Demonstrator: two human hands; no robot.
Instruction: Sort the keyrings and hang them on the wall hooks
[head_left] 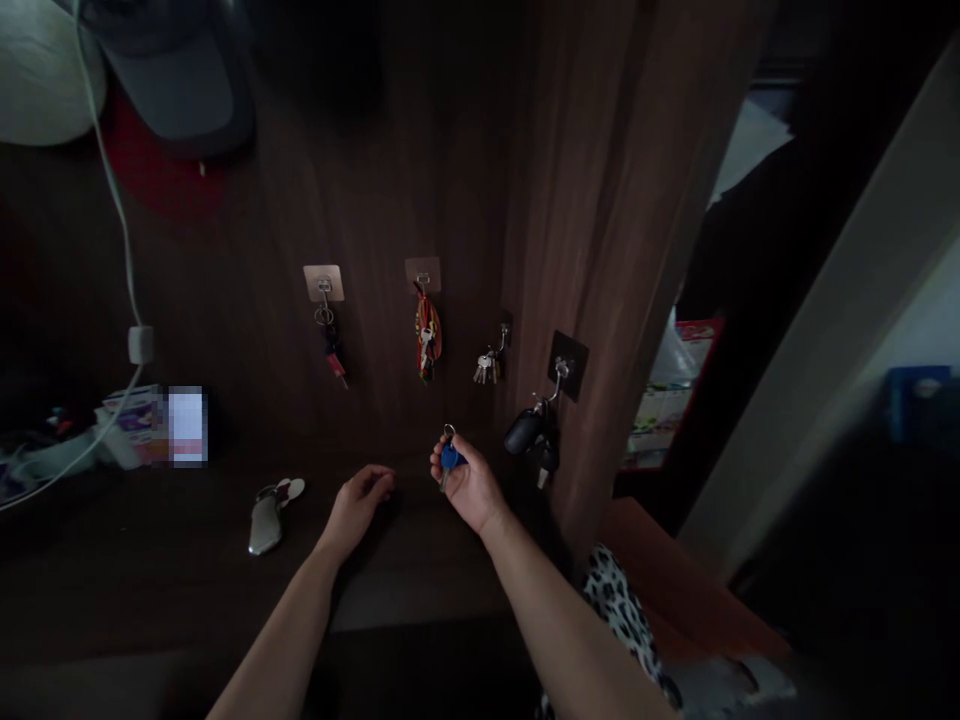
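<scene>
My right hand point(472, 485) is closed around a key with a blue head point(449, 456). The metal ring point(449, 430) stands above my fingers and the key's blade points down. To its left, my left hand point(361, 508) hovers low over or rests on the dark wooden shelf point(405, 570); its fingers are loosely bent, thumb slightly apart, with nothing visible in them. Farther left lies a silver key fob with a round white tag point(265, 522). Ahead of my right hand, a small bunch of keys point(486, 367) hangs from a hook, and black car keys point(527, 428) hang at the right.
Keys with a red tag point(334, 358) and keys on a colourful cord point(427, 340) hang on the back panel. A white cable point(124, 230) runs down the left, beside caps point(176, 90) and small boxes point(131, 415). A wooden side panel point(600, 250) bounds the right.
</scene>
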